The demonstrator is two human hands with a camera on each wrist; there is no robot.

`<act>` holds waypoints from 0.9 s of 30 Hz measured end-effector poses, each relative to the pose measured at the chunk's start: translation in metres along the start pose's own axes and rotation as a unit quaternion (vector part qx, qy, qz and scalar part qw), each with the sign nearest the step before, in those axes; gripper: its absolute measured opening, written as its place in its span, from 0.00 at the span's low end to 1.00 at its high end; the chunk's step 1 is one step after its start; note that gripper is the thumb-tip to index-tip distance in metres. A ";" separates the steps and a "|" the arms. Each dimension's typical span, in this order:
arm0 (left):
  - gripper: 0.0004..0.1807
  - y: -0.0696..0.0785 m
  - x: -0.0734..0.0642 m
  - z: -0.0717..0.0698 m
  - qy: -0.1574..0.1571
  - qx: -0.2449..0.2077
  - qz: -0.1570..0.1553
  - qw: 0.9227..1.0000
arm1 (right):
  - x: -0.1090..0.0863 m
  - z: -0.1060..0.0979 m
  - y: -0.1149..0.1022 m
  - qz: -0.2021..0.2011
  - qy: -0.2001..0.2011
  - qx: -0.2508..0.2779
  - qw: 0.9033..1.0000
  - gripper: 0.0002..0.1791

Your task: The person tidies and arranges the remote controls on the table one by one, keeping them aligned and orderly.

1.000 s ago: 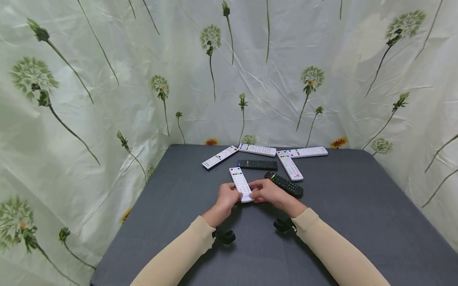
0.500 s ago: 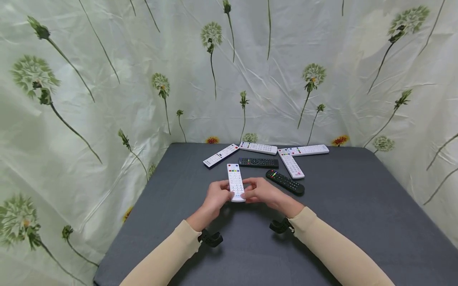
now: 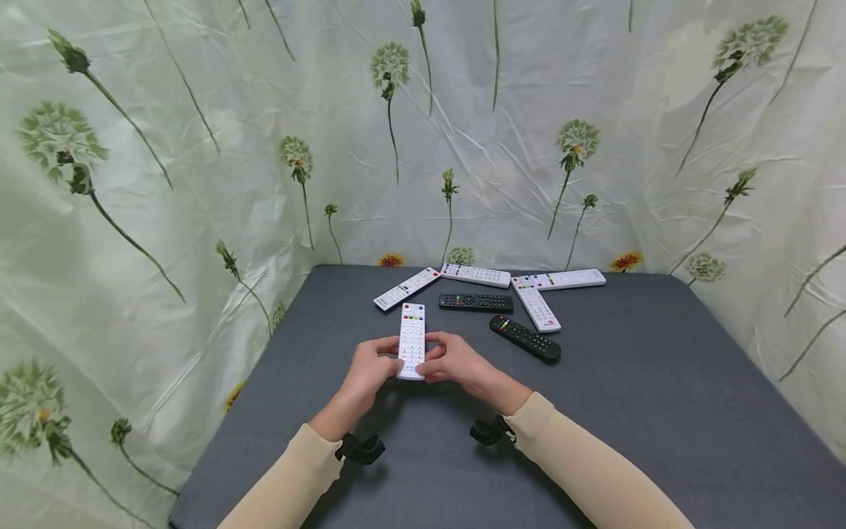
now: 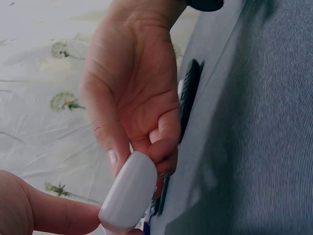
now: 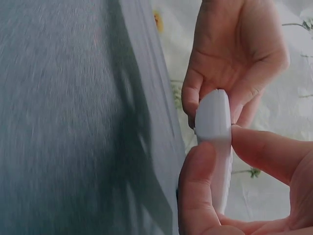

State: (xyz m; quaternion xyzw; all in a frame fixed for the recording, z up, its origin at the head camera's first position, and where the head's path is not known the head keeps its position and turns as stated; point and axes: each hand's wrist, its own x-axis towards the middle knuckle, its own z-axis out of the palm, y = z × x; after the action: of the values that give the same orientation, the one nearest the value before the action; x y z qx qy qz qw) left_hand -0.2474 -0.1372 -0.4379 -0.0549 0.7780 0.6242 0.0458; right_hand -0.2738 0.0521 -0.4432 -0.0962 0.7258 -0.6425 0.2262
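White remote control (image 3: 412, 339) is hovering above the dark table (image 3: 634, 389), nearer its left edge than its right; left hand (image 3: 366, 369) and right hand (image 3: 460, 364) are pinching opposite sides.

From where I stand, the nearest white remote (image 3: 413, 332) looks like smooth plastic with a soft sheen, the rounded black remote (image 3: 526, 339) like plastic too. The desk (image 3: 661, 389) wears matt, finely ribbed cloth. The sleeves (image 3: 581, 457) are matt fabric; the flowered curtain (image 3: 489, 154) shines between creases.
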 end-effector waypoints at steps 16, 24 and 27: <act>0.37 -0.026 -0.010 -0.040 0.037 0.045 0.001 0.998 | 0.016 0.068 0.015 -0.027 0.043 0.016 0.999 0.45; 0.37 -0.040 -0.009 -0.050 0.035 0.071 0.006 0.997 | 0.021 0.087 0.023 -0.019 0.064 -0.036 0.997 0.47; 0.36 -0.042 -0.008 -0.055 0.040 0.082 0.006 0.996 | 0.022 0.090 0.024 -0.020 0.066 -0.046 0.997 0.48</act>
State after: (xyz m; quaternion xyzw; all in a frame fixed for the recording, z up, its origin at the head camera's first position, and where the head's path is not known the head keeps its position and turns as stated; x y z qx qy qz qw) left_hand -0.2335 -0.1993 -0.4660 -0.0717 0.8280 0.5560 0.0153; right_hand -0.2487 -0.0340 -0.4781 -0.0782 0.7656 -0.6182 0.1600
